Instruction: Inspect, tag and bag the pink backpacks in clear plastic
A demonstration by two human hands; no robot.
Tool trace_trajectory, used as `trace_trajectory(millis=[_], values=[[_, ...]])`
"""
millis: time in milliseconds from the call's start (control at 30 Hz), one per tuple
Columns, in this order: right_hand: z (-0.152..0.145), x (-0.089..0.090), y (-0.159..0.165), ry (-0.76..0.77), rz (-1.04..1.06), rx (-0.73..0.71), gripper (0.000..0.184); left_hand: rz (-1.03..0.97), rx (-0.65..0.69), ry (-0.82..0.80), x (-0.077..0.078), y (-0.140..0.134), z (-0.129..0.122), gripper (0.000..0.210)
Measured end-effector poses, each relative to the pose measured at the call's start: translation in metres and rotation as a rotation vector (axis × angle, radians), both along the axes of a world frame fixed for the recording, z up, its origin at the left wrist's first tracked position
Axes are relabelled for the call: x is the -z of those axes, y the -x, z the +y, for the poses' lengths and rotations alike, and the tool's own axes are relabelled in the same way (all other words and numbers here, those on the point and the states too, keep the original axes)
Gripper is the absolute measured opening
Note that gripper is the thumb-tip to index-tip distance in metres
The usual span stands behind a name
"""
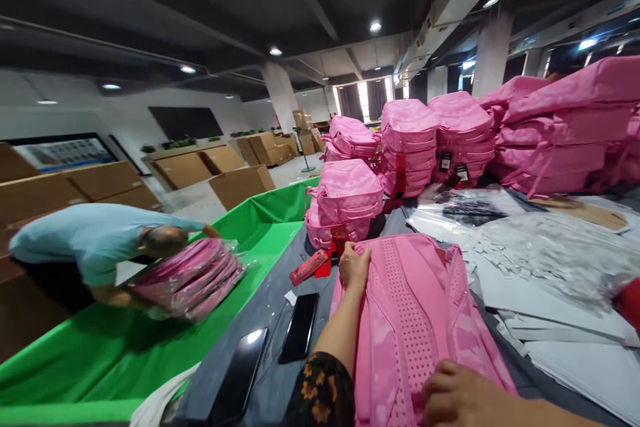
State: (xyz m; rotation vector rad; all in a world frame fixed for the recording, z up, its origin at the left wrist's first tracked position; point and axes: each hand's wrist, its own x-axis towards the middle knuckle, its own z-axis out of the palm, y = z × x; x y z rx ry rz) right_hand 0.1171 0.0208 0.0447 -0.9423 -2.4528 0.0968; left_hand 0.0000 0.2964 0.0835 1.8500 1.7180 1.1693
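Pink stacks line the far side of my grey counter. Nearest me a pink backpack lies padded back up, my left hand with fingers closed on its top edge; my right hand is low over it, too blurred to tell its grip. I judge it light and soft, best held by that edge or the shoulder strap.

The right hand blurs, its fingertips hidden; the picture's near edge cuts off the pink patterned backpack. Print on the far black-and-white rectangular tag is unreadably small.
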Motion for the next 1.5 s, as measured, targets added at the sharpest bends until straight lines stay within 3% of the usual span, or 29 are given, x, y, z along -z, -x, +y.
trace_trajectory(millis=[67, 167, 233, 267, 333, 433, 500, 567, 767, 867, 1067, 1167, 1233, 1300, 1333, 1433, 1500], values=[[0.008, -0.029, -0.038, 0.145, 0.164, 0.195, 0.033, 0.154, 0.084, 0.004, 0.002, -0.006, -0.005, 0.016], [0.045, -0.058, -0.103, 0.217, 0.319, 0.777, 0.04, 0.347, 0.232, -0.01, -0.01, -0.002, -0.003, 0.022], [0.082, -0.062, -0.139, 0.238, 0.281, 1.141, 0.043, 0.458, 0.309, -0.076, -0.021, -0.003, -0.002, 0.035], [0.1, -0.061, -0.152, 0.27, 0.262, 1.258, 0.044, 0.517, 0.351, -0.135, -0.024, -0.009, -0.005, 0.041], [0.133, -0.056, -0.166, 0.346, 0.237, 1.353, 0.043, 0.613, 0.5, -0.258, -0.023, -0.029, -0.016, 0.044], [0.154, -0.054, -0.163, 0.358, 0.23, 1.316, 0.044, 0.526, 0.842, -0.302, -0.008, -0.077, -0.037, 0.037], [0.147, -0.057, -0.155, 0.274, 0.227, 1.298, 0.04, 0.375, 1.024, -0.261, 0.004, -0.106, -0.045, 0.03], [0.129, -0.06, -0.146, 0.133, 0.226, 1.231, 0.035, 0.276, 1.112, -0.246, 0.013, -0.124, -0.048, 0.019], [0.092, -0.059, -0.115, -0.347, 0.185, 0.902, 0.021, -0.117, 1.103, -0.414, 0.046, -0.133, -0.048, 0.013], [0.086, -0.071, -0.097, -0.539, 0.132, 0.792, 0.014, -0.133, 1.065, -0.46, 0.059, -0.132, -0.047, 0.017], [0.047, -0.114, -0.064, -0.612, 0.264, 0.819, 0.009, -0.124, 1.048, -0.461, 0.063, -0.135, -0.039, 0.014], [0.032, -0.126, -0.072, -0.523, 0.408, 0.921, 0.012, -0.12, 1.059, -0.455, 0.054, -0.132, -0.047, 0.007], [0.031, -0.134, -0.089, -0.374, 0.534, 0.985, 0.022, -0.17, 1.022, -0.495, 0.037, -0.127, -0.061, 0.026], [0.032, -0.143, -0.107, -0.157, 0.617, 0.99, 0.037, -0.227, 1.008, -0.581, 0.013, -0.125, -0.08, 0.054], [0.032, -0.148, -0.114, -0.064, 0.634, 0.97, 0.043, -0.239, 1.038, -0.63, -0.001, -0.125, -0.089, 0.057], [0.032, -0.161, -0.124, 0.108, 0.625, 0.871, 0.051, -0.158, 1.227, -0.716, -0.041, -0.131, -0.104, 0.036], [0.031, -0.169, -0.124, 0.151, 0.605, 0.808, 0.052, -0.053, 1.242, -0.74, -0.059, -0.133, -0.101, 0.033]])
